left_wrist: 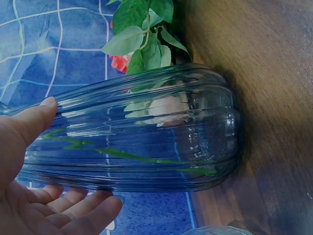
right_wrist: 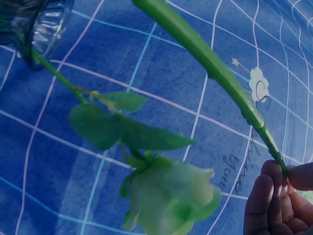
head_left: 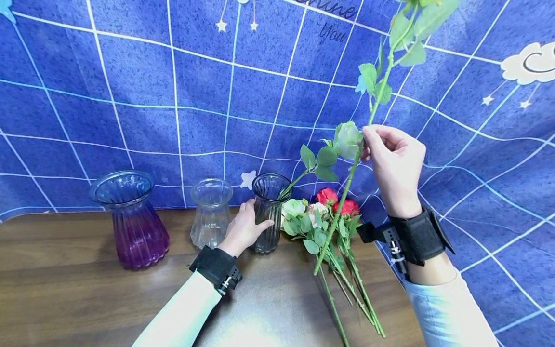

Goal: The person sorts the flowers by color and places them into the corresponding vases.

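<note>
My left hand [head_left: 244, 227] holds the dark grey ribbed glass vase [head_left: 268, 219], thumb on one side and fingers on the other; it stands upright on the table. One pale white-green artificial rose [head_left: 348, 140] leans out of it to the right, its stem [left_wrist: 146, 159] visible through the glass. Up and to the right, my right hand [head_left: 398, 156] pinches the long green stem [right_wrist: 215, 71] of another artificial flower between thumb and fingers. That stem slants, its lower end hanging over the table beside the vase. Its bloom is mostly cut off at the head view's top edge.
Left of the grey vase stand a clear glass vase [head_left: 211, 212] and a larger blue-purple vase [head_left: 138, 226]. Red roses [head_left: 347, 207] and pale flowers [head_left: 294, 208] lie right of it, stems toward me. A blue grid-patterned cloth [head_left: 204, 125] hangs behind the wooden table [head_left: 56, 289].
</note>
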Motion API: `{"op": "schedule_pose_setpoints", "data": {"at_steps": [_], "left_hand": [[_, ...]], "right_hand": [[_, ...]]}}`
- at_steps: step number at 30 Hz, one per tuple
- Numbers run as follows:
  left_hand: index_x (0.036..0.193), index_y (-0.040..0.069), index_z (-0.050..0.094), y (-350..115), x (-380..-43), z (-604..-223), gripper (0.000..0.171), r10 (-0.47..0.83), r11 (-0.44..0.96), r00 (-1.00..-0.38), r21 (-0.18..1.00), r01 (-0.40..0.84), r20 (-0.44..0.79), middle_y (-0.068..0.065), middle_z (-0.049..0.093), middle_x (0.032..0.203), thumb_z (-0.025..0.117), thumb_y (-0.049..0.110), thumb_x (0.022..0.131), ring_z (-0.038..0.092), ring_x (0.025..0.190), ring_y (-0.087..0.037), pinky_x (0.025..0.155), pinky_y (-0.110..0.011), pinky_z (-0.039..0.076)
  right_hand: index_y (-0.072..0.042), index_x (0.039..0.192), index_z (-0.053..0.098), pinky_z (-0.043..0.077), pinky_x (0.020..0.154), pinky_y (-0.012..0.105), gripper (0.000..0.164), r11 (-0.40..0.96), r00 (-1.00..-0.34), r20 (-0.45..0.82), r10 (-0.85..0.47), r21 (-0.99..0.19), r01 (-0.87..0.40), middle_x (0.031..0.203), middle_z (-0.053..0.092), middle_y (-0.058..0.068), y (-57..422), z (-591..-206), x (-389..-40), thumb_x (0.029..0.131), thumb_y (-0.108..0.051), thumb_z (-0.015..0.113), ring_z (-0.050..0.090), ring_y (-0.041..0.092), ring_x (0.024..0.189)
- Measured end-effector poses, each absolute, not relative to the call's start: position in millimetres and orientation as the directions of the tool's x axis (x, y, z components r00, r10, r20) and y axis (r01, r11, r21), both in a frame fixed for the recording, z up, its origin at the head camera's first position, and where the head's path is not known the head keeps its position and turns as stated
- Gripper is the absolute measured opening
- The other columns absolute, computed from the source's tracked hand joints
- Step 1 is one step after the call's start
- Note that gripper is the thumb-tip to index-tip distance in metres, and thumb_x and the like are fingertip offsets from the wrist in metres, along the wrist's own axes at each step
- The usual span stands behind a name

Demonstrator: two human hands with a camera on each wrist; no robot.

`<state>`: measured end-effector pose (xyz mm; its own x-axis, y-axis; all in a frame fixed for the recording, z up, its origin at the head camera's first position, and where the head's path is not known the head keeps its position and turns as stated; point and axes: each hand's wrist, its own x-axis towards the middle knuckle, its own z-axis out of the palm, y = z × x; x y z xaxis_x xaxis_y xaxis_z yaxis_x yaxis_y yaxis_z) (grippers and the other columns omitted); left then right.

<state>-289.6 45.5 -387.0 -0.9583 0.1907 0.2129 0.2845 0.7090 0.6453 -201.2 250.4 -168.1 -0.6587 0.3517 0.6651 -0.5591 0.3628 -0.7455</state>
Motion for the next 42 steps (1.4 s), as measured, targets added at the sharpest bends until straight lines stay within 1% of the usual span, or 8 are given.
{"op": "schedule_pose_setpoints", "data": {"at_steps": [3, 12, 19, 23, 29, 33, 40, 42], "left_hand": [[0.140, -0.002, 0.032, 45, -289, -388, 0.082, 0.185, 0.708, -0.961, 0.650, 0.276, 0.206, -0.023, 0.046, 0.131, 0.068, 0.044, 0.082, 0.057, 0.108, -0.040, 0.087, -0.051, 0.048], [0.141, 0.000, 0.032, 45, -291, -389, 0.081, 0.185, 0.710, -0.964, 0.652, 0.265, 0.190, -0.022, 0.046, 0.132, 0.066, 0.044, 0.083, 0.056, 0.109, -0.038, 0.086, -0.050, 0.048], [0.140, 0.001, 0.034, 45, -292, -391, 0.080, 0.182, 0.711, -0.962, 0.649, 0.270, 0.201, -0.021, 0.049, 0.127, 0.067, 0.045, 0.082, 0.058, 0.106, -0.038, 0.084, -0.050, 0.049], [0.139, 0.000, 0.034, 45, -292, -391, 0.080, 0.180, 0.710, -0.962, 0.649, 0.272, 0.206, -0.021, 0.049, 0.125, 0.068, 0.044, 0.082, 0.058, 0.104, -0.039, 0.082, -0.050, 0.049], [0.140, 0.001, 0.033, 43, -292, -390, 0.080, 0.181, 0.714, -0.964, 0.648, 0.264, 0.193, -0.021, 0.049, 0.127, 0.067, 0.045, 0.082, 0.058, 0.106, -0.038, 0.083, -0.050, 0.049], [0.140, 0.001, 0.034, 43, -292, -391, 0.080, 0.179, 0.716, -0.965, 0.646, 0.263, 0.194, -0.021, 0.049, 0.127, 0.067, 0.046, 0.082, 0.058, 0.106, -0.038, 0.083, -0.050, 0.049], [0.139, 0.001, 0.035, 43, -292, -391, 0.078, 0.179, 0.719, -0.966, 0.645, 0.259, 0.189, -0.020, 0.049, 0.127, 0.066, 0.047, 0.083, 0.058, 0.106, -0.037, 0.083, -0.050, 0.049], [0.139, 0.001, 0.034, 43, -292, -391, 0.079, 0.180, 0.716, -0.966, 0.649, 0.259, 0.187, -0.021, 0.048, 0.127, 0.066, 0.046, 0.083, 0.058, 0.106, -0.037, 0.083, -0.050, 0.050]], "right_hand": [[-0.012, 0.074, 0.071, 0.046, 0.050, 0.018, 0.013, 0.339, -0.655, 0.672, 0.346, -0.740, -0.580, 0.052, 0.059, -0.006, 244, -162, -208, 0.085, -0.009, 0.065, 0.054, 0.005, 0.046], [-0.010, 0.071, 0.070, 0.046, 0.050, 0.018, 0.015, 0.271, -0.637, 0.680, 0.364, -0.731, -0.626, 0.055, 0.061, -0.003, 225, -142, -226, 0.083, -0.006, 0.063, 0.054, 0.007, 0.045], [-0.010, 0.067, 0.068, 0.044, 0.048, 0.017, 0.019, 0.237, -0.591, 0.707, 0.389, -0.697, -0.677, 0.051, 0.058, -0.003, 218, -133, -240, 0.084, -0.002, 0.062, 0.052, 0.007, 0.043], [-0.008, 0.072, 0.069, 0.046, 0.048, 0.018, 0.014, 0.215, -0.571, 0.705, 0.422, -0.689, -0.692, 0.053, 0.060, -0.002, 216, -127, -246, 0.083, -0.003, 0.063, 0.053, 0.008, 0.043], [-0.004, 0.076, 0.069, 0.046, 0.048, 0.017, 0.008, 0.201, -0.532, 0.708, 0.465, -0.670, -0.715, 0.055, 0.061, -0.002, 214, -123, -256, 0.083, -0.003, 0.065, 0.053, 0.007, 0.043], [-0.006, 0.074, 0.068, 0.045, 0.047, 0.017, 0.010, 0.200, -0.517, 0.712, 0.476, -0.660, -0.724, 0.055, 0.060, -0.002, 212, -124, -261, 0.083, -0.003, 0.066, 0.054, 0.007, 0.043], [-0.005, 0.075, 0.068, 0.044, 0.048, 0.016, 0.009, 0.246, -0.486, 0.722, 0.493, -0.651, -0.718, 0.055, 0.060, -0.004, 210, -125, -265, 0.083, -0.004, 0.065, 0.053, 0.006, 0.044], [-0.008, 0.073, 0.067, 0.044, 0.048, 0.017, 0.011, 0.234, -0.487, 0.715, 0.502, -0.654, -0.719, 0.055, 0.060, -0.003, 210, -123, -265, 0.083, -0.003, 0.065, 0.054, 0.006, 0.044]]}}
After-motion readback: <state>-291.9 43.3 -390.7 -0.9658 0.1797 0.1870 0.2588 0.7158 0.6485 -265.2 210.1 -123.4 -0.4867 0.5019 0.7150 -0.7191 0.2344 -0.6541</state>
